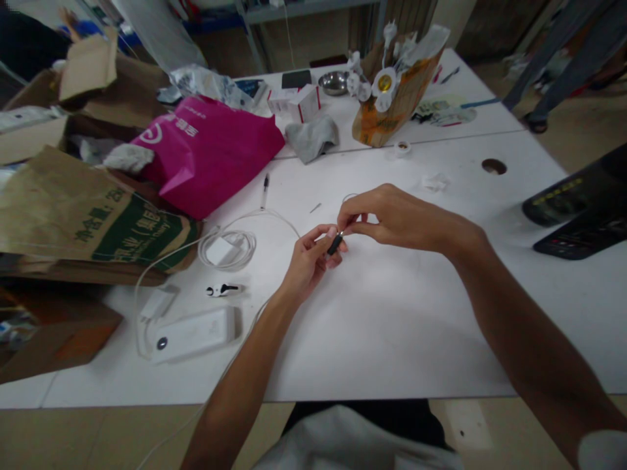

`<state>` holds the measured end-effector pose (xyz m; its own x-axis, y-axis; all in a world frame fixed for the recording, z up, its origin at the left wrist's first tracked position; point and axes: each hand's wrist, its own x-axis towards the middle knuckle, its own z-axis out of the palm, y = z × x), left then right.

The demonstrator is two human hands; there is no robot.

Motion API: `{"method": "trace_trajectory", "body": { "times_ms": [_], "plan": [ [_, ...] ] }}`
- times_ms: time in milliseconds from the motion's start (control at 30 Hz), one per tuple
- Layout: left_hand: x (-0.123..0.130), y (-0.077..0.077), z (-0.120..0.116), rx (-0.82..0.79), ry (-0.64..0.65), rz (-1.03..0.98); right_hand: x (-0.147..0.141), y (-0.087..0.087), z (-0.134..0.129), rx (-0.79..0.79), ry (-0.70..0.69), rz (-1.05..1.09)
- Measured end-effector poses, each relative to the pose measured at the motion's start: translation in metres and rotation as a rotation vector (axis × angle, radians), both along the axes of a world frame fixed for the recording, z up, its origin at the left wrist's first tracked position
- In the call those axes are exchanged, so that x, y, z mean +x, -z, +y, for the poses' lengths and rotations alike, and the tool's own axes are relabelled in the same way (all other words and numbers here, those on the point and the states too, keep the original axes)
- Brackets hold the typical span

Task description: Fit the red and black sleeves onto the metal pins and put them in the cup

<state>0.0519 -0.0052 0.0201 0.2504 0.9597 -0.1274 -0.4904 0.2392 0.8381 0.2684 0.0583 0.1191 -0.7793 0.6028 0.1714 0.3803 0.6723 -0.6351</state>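
A small black stick-like piece (335, 244) is pinched between the thumb and fingers of my left hand (312, 256), above the middle of the white table. My right hand (377, 215) meets it from the right, thumb and forefinger closed at the piece's upper end, where something small and shiny shows. What exactly sits between those right fingertips is too small to name. Behind my hands lies a thin metal pin-like bit (315, 208). A white cable (274, 214) runs along the table to the left of my left hand.
To the left are a white power bank (196, 334), a charger (223, 250) in coiled cable, a pen (265, 190) and cardboard boxes (59, 326). A pink bag (215, 150), grey cloth (312, 137) and paper bag (379, 124) stand farther back. Black containers (578, 202) stand right.
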Motion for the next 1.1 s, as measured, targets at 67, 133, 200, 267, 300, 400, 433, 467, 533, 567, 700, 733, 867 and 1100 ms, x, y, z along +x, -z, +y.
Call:
{"method": "trace_trajectory", "body": {
  "times_ms": [67, 133, 200, 267, 300, 400, 433, 467, 533, 567, 700, 733, 867, 1100],
  "plan": [
    [0.0, -0.001, 0.0, -0.02, 0.016, -0.016, 0.001, -0.001, 0.0, 0.0, -0.001, 0.025],
    [-0.001, -0.001, -0.001, -0.035, 0.044, -0.023, 0.002, -0.002, 0.0, 0.004, -0.002, 0.056],
    [-0.001, -0.001, -0.001, -0.045, 0.074, -0.027, 0.004, -0.004, 0.0, 0.009, -0.001, 0.083],
    [0.0, 0.0, 0.0, -0.053, 0.081, -0.043, 0.006, -0.007, 0.001, 0.014, 0.004, 0.097],
    [0.0, 0.001, 0.0, -0.056, 0.074, -0.056, 0.008, -0.008, 0.001, 0.017, 0.009, 0.103],
    [-0.001, 0.004, 0.002, -0.048, 0.022, -0.075, 0.014, -0.013, 0.001, 0.035, 0.045, 0.118],
    [-0.002, 0.005, 0.003, -0.04, -0.003, -0.07, 0.016, -0.015, 0.001, 0.041, 0.062, 0.12],
    [-0.003, 0.006, 0.004, -0.035, -0.027, -0.061, 0.019, -0.016, 0.001, 0.049, 0.079, 0.122],
    [-0.005, 0.008, 0.005, -0.031, -0.073, -0.044, 0.026, -0.02, 0.001, 0.059, 0.11, 0.119],
    [-0.005, 0.009, 0.006, -0.031, -0.092, -0.038, 0.03, -0.023, 0.0, 0.064, 0.124, 0.116],
    [-0.008, 0.01, 0.008, -0.019, -0.135, -0.013, 0.046, -0.028, -0.001, 0.09, 0.212, 0.123],
    [-0.009, 0.01, 0.008, -0.016, -0.141, -0.006, 0.051, -0.027, -0.002, 0.09, 0.247, 0.127],
    [-0.01, 0.011, 0.009, 0.026, -0.16, 0.03, 0.069, -0.014, -0.007, -0.003, 0.377, 0.15],
    [-0.008, 0.019, 0.009, 0.171, -0.177, 0.172, 0.101, 0.058, -0.02, -0.01, 0.53, 0.186]
  ]
}}
